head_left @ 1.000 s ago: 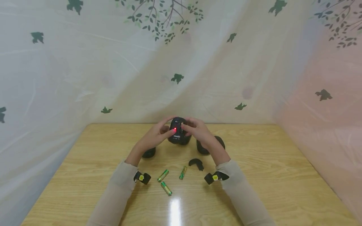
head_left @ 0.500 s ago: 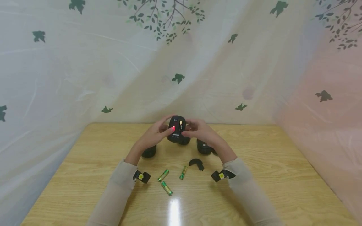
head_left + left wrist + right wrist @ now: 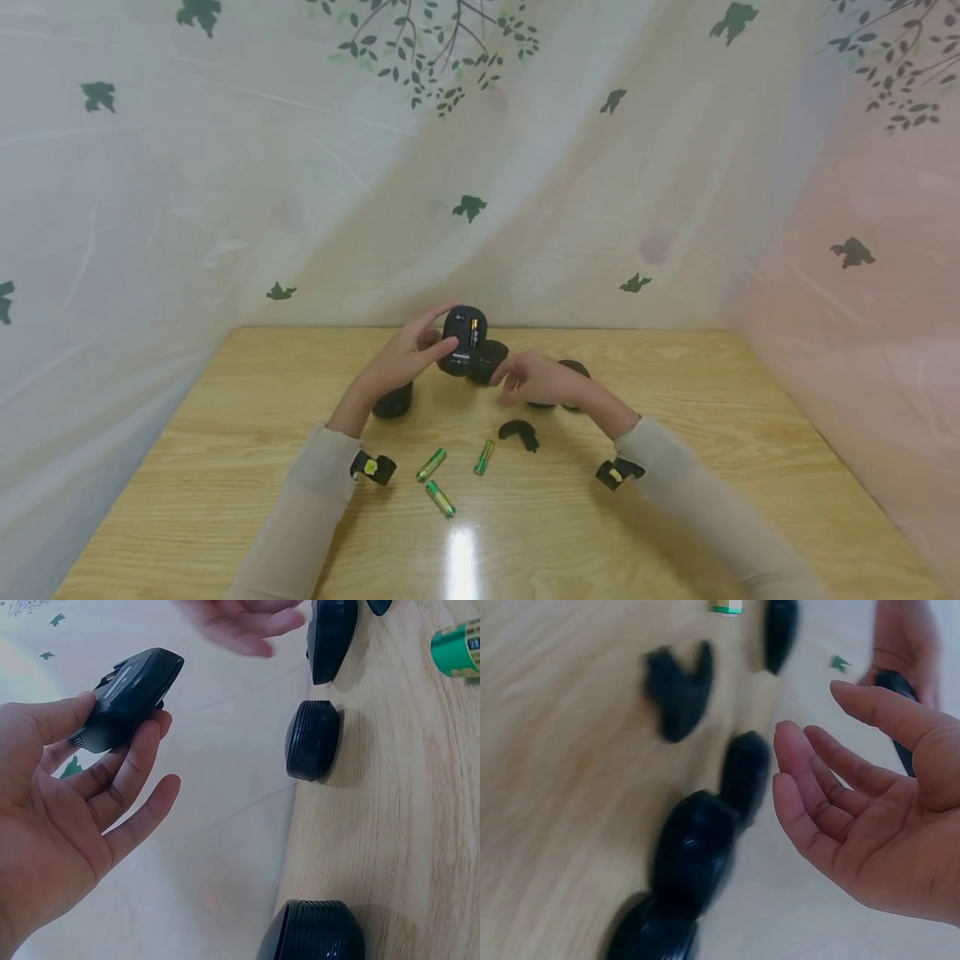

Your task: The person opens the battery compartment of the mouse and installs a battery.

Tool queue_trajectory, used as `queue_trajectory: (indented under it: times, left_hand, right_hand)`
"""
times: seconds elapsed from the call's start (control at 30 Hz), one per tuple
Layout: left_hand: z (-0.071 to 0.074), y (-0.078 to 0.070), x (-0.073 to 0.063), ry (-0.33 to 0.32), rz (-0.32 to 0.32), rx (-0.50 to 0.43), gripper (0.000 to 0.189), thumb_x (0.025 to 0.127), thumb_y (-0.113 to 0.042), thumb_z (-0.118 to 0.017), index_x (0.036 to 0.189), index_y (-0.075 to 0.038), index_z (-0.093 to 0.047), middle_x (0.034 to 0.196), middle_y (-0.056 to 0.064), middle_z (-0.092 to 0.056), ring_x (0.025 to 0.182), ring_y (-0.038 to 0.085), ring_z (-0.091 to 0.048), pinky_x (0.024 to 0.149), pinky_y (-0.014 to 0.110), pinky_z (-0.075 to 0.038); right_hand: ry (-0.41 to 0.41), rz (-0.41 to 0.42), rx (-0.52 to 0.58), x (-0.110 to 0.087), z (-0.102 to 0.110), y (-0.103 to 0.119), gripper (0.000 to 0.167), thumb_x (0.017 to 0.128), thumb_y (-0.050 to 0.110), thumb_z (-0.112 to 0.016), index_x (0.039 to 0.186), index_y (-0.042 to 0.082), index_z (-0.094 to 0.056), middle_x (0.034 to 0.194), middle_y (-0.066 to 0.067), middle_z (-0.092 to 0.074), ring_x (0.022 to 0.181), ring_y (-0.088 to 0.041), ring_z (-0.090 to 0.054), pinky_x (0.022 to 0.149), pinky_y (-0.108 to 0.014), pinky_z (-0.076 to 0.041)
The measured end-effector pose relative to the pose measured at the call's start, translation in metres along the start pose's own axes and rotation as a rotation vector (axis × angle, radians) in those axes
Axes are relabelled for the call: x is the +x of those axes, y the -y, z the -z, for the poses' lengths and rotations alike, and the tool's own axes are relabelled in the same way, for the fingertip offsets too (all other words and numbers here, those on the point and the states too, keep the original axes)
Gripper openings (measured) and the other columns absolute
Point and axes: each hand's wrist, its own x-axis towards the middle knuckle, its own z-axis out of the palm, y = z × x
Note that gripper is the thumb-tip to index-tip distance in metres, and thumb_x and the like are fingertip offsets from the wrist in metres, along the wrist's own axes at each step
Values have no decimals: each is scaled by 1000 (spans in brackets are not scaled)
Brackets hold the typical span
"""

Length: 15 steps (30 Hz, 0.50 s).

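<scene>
In the head view my left hand (image 3: 405, 357) holds up a black computer mouse (image 3: 457, 360), its underside turned toward me. One battery (image 3: 474, 332) lies in the mouse's uncovered slot. The left wrist view shows the thumb on one face of the mouse (image 3: 135, 697) and fingers behind it. My right hand (image 3: 542, 379) is apart from the mouse, over the table. Its fingers are loosely bent and hold nothing in the right wrist view. Below it lies a curved black cover (image 3: 519, 433) with a short tab. Three green batteries (image 3: 431, 465) lie nearer to me.
Several more black mice stand on the wooden table (image 3: 225, 467): one (image 3: 393, 403) beside my left wrist, one (image 3: 487, 362) behind the held mouse, others (image 3: 574, 368) partly hidden by my right forearm. A patterned cloth (image 3: 360, 208) hangs behind the table's far edge.
My right hand has left the mouse and moved right and down toward the table. The battery stays in the slot, now in plain sight. The red light on the underside no longer shows.
</scene>
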Motion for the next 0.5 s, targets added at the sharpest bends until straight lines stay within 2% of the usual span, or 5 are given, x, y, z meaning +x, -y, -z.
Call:
queue_trajectory:
  times: [0.1, 0.23, 0.33, 0.5]
  left_hand:
    - [0, 1, 0, 1, -4, 5, 58, 106, -20, -56, 159, -20, -33, 140, 23, -57, 111, 36, -70, 94, 53, -57]
    - [-1, 2, 0, 7, -2, 18, 58, 106, -22, -57, 159, -22, -33, 149, 20, -49, 116, 38, -68, 96, 55, -56]
    - [-1, 2, 1, 11, -2, 25, 58, 106, -22, -57, 159, -22, -33, 153, 19, -46, 119, 40, -67, 97, 56, -55]
    - [-1, 4, 1, 20, -7, 26, 58, 106, -22, -58, 159, -22, -34, 155, 18, -44, 120, 40, -66, 98, 56, -55]
  right_hand:
    - [38, -46, -58, -4, -6, -5, 26, 91, 15, -75, 114, 1, -71, 95, -10, -71, 80, -15, -63, 68, -27, -52]
    - [64, -126, -156, -10, -13, -10, 20, 89, 17, -79, 106, 9, -72, 95, -2, -69, 81, -11, -63, 70, -27, -53]
    - [51, -156, -203, -15, -17, -12, 20, 88, 18, -81, 103, 11, -70, 96, -1, -68, 84, -12, -62, 73, -29, -53]
    - [22, -169, -248, -20, -23, -14, 27, 86, 22, -83, 104, 10, -66, 89, 0, -62, 78, -14, -55, 67, -28, -46]
